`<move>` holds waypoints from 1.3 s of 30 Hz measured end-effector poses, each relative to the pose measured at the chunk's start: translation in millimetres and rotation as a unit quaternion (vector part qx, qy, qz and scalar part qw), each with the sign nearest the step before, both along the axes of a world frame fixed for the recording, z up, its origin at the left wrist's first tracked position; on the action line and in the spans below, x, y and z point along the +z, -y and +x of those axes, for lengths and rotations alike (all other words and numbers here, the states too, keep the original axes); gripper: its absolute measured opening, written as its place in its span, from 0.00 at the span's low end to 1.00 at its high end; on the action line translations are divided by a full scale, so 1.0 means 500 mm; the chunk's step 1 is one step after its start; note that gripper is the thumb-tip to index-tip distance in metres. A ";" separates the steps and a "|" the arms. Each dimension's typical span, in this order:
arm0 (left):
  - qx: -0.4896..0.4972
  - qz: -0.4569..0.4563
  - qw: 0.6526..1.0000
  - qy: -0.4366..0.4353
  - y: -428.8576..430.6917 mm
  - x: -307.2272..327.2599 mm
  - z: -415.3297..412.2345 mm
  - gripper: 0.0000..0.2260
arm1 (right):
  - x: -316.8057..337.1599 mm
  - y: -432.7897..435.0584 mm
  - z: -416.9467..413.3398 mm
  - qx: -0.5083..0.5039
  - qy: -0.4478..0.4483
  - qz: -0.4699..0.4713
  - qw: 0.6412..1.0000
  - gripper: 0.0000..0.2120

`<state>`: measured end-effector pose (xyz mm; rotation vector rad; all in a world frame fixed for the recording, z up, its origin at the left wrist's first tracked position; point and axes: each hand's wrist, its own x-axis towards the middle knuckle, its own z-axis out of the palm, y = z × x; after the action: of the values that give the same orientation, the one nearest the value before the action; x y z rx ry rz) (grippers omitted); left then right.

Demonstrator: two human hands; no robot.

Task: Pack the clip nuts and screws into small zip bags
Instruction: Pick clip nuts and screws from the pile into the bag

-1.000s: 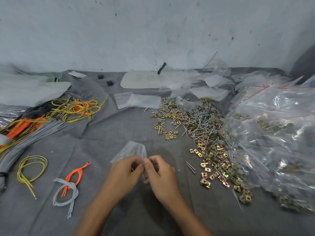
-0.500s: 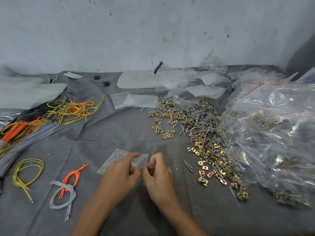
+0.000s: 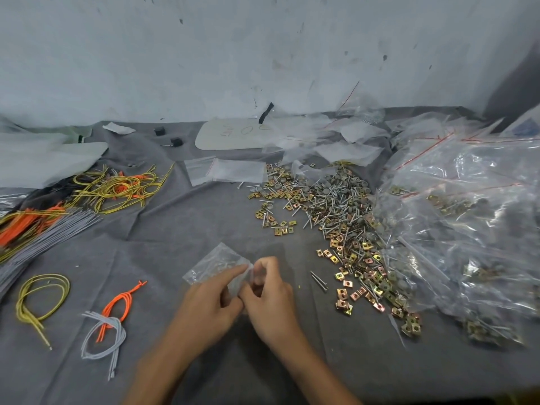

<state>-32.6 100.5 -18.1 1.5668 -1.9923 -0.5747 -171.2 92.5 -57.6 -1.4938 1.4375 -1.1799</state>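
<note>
Left hand, right hand pinch mouth of small zip bag between fingertips; bag body trails up-left of fingers. Film likely light, limp, slippery; hold best at stiffer zip lips. Clip nuts, screws heaped up-right of fingers.

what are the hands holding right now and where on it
Both the left hand and the right hand pinch a small clear bag at its right edge.
</note>
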 end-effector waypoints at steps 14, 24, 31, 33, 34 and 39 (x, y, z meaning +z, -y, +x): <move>0.095 -0.100 0.990 0.010 -0.004 0.006 0.000 0.18 | 0.001 -0.006 0.001 -0.014 0.005 0.010 1.000 0.11; 0.086 -0.105 0.990 -0.045 0.002 -0.019 0.000 0.10 | 0.026 -0.022 -0.025 0.043 -0.043 0.040 0.997 0.08; 0.102 -0.109 0.987 -0.062 0.028 -0.054 -0.043 0.08 | 0.056 -0.018 -0.212 -0.056 -0.445 -0.022 0.893 0.13; 0.110 -0.098 0.985 -0.091 0.037 -0.065 -0.056 0.08 | 0.052 -0.011 -0.225 -0.026 -0.505 0.004 0.863 0.14; 0.116 -0.093 0.983 -0.106 0.039 -0.072 -0.060 0.08 | 0.049 -0.009 -0.224 -0.014 -0.518 0.000 0.855 0.13; 0.124 -0.079 0.974 -0.172 0.040 -0.090 -0.060 0.11 | 0.053 0.002 -0.204 -0.004 -0.551 -0.041 0.833 0.09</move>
<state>-62.6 80.4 -63.1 1.4757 -1.5220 -0.5314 -273.4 91.7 -31.1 -2.4011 2.0896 -0.2757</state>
